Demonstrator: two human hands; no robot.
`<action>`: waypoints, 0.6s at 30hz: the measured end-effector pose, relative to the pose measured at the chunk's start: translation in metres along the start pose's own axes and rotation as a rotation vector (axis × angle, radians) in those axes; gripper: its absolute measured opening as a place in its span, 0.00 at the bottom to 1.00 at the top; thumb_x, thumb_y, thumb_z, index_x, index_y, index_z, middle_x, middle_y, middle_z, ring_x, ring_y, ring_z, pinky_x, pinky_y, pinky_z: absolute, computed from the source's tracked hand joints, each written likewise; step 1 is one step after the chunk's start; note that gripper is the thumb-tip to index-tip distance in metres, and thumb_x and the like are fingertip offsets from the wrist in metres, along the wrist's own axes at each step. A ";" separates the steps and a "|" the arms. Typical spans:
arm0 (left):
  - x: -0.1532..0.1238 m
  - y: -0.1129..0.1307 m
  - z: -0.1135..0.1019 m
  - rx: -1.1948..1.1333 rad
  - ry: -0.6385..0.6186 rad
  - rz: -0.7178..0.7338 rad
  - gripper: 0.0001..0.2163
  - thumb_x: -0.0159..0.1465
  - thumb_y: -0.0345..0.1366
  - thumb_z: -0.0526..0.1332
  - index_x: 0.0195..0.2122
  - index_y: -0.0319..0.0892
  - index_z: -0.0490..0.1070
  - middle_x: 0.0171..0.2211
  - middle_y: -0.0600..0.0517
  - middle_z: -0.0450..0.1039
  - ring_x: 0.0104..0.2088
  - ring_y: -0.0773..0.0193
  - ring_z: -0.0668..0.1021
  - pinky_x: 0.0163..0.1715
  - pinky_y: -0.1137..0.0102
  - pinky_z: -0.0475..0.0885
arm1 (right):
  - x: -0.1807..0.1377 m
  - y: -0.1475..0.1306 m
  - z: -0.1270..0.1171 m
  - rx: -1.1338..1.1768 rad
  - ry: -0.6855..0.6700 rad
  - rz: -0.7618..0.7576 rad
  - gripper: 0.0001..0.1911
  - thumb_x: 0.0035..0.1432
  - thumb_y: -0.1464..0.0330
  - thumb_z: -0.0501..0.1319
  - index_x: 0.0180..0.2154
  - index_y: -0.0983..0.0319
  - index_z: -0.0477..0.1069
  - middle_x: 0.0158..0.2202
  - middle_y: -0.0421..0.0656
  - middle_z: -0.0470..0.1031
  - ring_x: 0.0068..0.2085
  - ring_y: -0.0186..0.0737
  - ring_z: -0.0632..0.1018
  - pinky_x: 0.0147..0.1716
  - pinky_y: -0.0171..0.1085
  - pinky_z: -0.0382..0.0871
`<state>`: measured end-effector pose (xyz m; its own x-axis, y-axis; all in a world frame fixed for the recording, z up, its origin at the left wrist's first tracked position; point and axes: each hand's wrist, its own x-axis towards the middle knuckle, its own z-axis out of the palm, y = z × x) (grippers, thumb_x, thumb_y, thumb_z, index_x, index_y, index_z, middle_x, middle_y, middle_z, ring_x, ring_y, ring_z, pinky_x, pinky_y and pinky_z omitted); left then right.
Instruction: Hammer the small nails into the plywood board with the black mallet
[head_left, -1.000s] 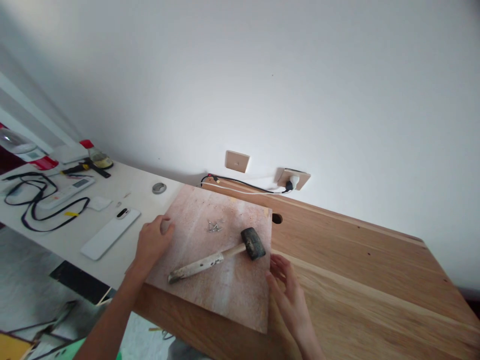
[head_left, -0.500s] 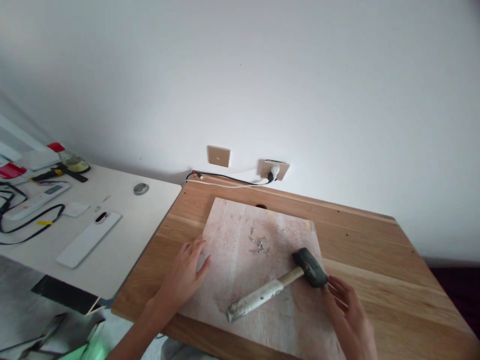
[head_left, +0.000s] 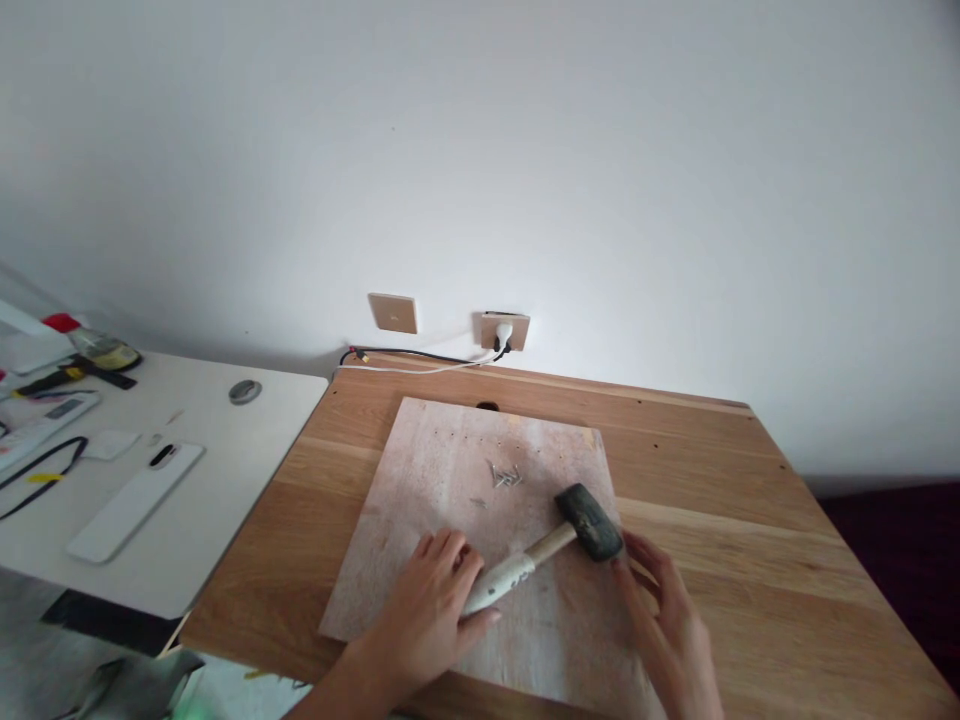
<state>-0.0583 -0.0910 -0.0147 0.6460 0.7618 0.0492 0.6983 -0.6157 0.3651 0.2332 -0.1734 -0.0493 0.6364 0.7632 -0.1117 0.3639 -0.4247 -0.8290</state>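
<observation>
Tilting the pale, scuffed wooden board [head_left: 420, 490] on the brown wood-grain tabletop [head_left: 720, 520] could probably send the small silver fasteners [head_left: 507, 478] rolling; the black-headed, white-handled mallet [head_left: 553, 543] lies on the board, left hand [head_left: 435, 605] curled round its grip; right hand [head_left: 666, 610] half open by the board's right edge, can't tell if it's touching.

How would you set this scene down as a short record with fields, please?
Left hand: over the handle end of the mallet; grip partly hidden
Right hand: at the right edge of the board
Board: lying flat on the wooden table
Metal fasteners: loose cluster on the board
White table: at left, bearing a white phone and grey roll
</observation>
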 end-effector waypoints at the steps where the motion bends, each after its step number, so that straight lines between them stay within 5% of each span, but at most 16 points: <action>1: -0.004 -0.006 -0.001 -0.001 0.018 0.010 0.17 0.61 0.47 0.74 0.47 0.47 0.76 0.51 0.48 0.76 0.52 0.52 0.78 0.55 0.55 0.77 | 0.000 0.002 0.000 -0.026 -0.006 0.003 0.35 0.61 0.40 0.61 0.60 0.55 0.72 0.57 0.48 0.82 0.52 0.55 0.84 0.41 0.43 0.78; 5: -0.030 -0.034 -0.010 0.080 0.139 0.137 0.28 0.63 0.54 0.70 0.61 0.49 0.72 0.68 0.45 0.67 0.70 0.43 0.67 0.76 0.38 0.55 | -0.003 0.015 0.001 -0.113 -0.017 0.008 0.39 0.59 0.38 0.60 0.63 0.53 0.70 0.59 0.48 0.81 0.56 0.58 0.83 0.48 0.49 0.79; 10: -0.040 -0.048 -0.011 0.155 0.149 0.250 0.22 0.67 0.48 0.67 0.60 0.51 0.73 0.67 0.50 0.70 0.73 0.48 0.64 0.81 0.40 0.41 | -0.006 0.013 0.005 -0.137 0.019 0.045 0.37 0.61 0.39 0.59 0.63 0.53 0.70 0.58 0.46 0.81 0.58 0.59 0.81 0.54 0.52 0.76; 14: -0.019 -0.047 -0.010 0.142 0.127 0.251 0.15 0.68 0.42 0.65 0.55 0.48 0.75 0.65 0.49 0.73 0.72 0.48 0.66 0.80 0.39 0.45 | 0.001 -0.006 0.008 -0.103 0.055 0.095 0.38 0.59 0.37 0.58 0.62 0.53 0.70 0.56 0.46 0.82 0.57 0.59 0.81 0.54 0.52 0.75; 18: 0.002 -0.039 -0.014 0.088 0.112 0.250 0.15 0.69 0.42 0.64 0.54 0.46 0.73 0.61 0.45 0.75 0.65 0.46 0.73 0.73 0.41 0.65 | 0.018 -0.018 0.010 -0.097 0.085 0.080 0.38 0.58 0.37 0.56 0.59 0.54 0.71 0.57 0.47 0.81 0.55 0.59 0.82 0.52 0.51 0.74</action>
<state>-0.0886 -0.0622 -0.0156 0.7667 0.5986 0.2319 0.5487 -0.7986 0.2473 0.2313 -0.1472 -0.0420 0.7199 0.6828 -0.1247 0.3711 -0.5304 -0.7622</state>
